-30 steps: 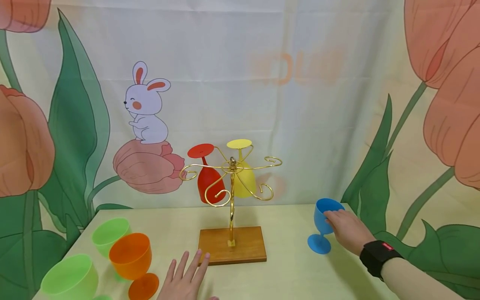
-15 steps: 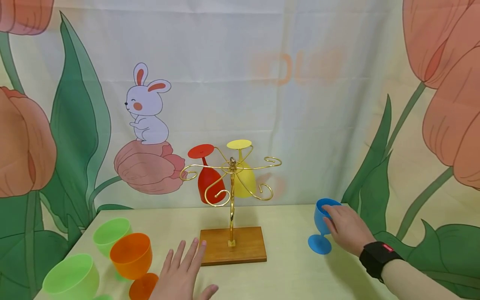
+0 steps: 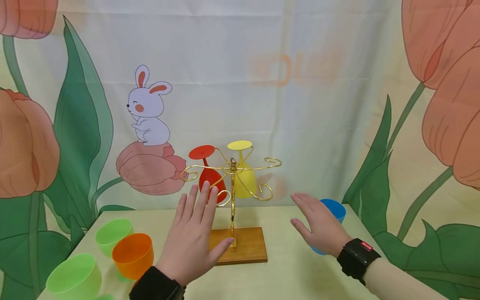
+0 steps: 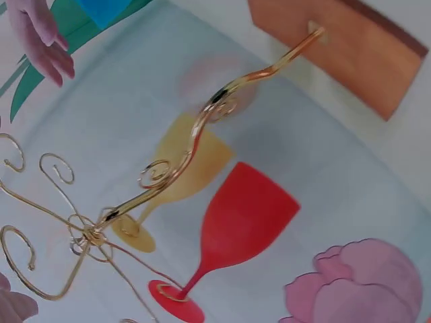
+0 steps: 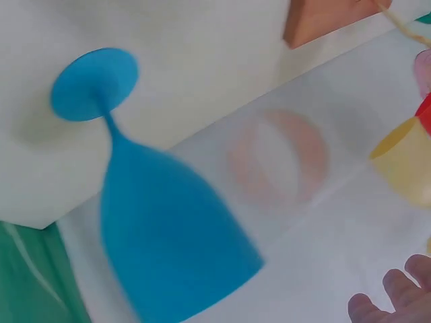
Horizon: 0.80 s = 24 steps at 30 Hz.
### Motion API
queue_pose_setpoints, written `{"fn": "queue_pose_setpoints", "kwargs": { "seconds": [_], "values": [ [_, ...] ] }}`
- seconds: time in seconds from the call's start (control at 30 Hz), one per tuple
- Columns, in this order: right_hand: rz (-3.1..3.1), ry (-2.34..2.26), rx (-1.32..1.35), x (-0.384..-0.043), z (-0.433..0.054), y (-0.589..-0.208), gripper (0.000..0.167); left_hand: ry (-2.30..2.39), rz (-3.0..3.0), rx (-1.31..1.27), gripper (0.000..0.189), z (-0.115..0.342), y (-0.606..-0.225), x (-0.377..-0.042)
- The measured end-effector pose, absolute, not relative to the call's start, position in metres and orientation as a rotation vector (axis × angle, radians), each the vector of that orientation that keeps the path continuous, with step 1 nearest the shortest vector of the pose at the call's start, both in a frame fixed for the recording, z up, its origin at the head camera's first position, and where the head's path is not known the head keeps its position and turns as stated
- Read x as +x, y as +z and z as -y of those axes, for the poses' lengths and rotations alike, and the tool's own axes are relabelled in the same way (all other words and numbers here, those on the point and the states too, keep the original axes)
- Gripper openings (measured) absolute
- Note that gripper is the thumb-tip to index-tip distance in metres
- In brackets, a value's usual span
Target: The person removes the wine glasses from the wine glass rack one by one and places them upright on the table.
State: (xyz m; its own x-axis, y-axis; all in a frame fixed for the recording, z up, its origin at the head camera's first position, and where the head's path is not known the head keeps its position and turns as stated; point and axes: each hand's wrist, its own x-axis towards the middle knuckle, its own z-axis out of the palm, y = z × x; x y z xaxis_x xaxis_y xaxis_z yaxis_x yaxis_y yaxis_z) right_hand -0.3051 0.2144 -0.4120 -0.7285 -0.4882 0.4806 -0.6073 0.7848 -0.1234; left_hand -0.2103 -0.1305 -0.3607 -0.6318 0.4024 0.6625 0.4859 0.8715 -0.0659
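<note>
My left hand (image 3: 196,233), fingers straight and slightly spread, is raised before the gold stemware rack (image 3: 233,208), overlapping its base and the red goblet (image 3: 203,173) in the head view. It holds nothing. Upside down on the rack's curled arms hang that red goblet and a yellow goblet (image 3: 245,183). On the right, my right hand (image 3: 320,227) is held with extended fingers, in front of the blue goblet (image 3: 335,210) and partly hiding it. The right wrist view shows this blue goblet (image 5: 168,222) standing upright on the table, apart from the fingers (image 5: 404,289).
Two green goblets (image 3: 75,277) and an orange goblet (image 3: 133,256) stand upright at the left of the table. The rack's wooden base (image 3: 249,246) sits mid-table. Behind it hangs a printed cloth (image 3: 240,83) with a rabbit and tulips. Several rack arms carry nothing.
My right hand has let go of the blue goblet's rim and moved left, its fingers straightening. The left hand has risen and come forward toward the rack. The blue goblet stays in place.
</note>
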Motion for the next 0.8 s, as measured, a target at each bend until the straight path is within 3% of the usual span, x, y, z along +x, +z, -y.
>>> {"fn": "queue_pose_setpoints", "kwargs": {
  "seconds": [0.27, 0.57, 0.8],
  "values": [
    [2.599, 0.359, 0.828, -0.302, -0.194, -0.411, 0.066, 0.026, 2.283, -0.713, 0.099, 0.119, -0.346, -0.233],
    [2.616, 0.365, 0.848, -0.305, -0.194, -0.407, 0.067, 0.012, 2.203, -0.764, 0.061, 0.120, -0.343, -0.238],
    [2.633, 0.387, 0.842, -0.319, -0.203, -0.385, 0.069, -0.012, 2.172, -0.806, 0.058, 0.118, -0.341, -0.241]
  ]
}}
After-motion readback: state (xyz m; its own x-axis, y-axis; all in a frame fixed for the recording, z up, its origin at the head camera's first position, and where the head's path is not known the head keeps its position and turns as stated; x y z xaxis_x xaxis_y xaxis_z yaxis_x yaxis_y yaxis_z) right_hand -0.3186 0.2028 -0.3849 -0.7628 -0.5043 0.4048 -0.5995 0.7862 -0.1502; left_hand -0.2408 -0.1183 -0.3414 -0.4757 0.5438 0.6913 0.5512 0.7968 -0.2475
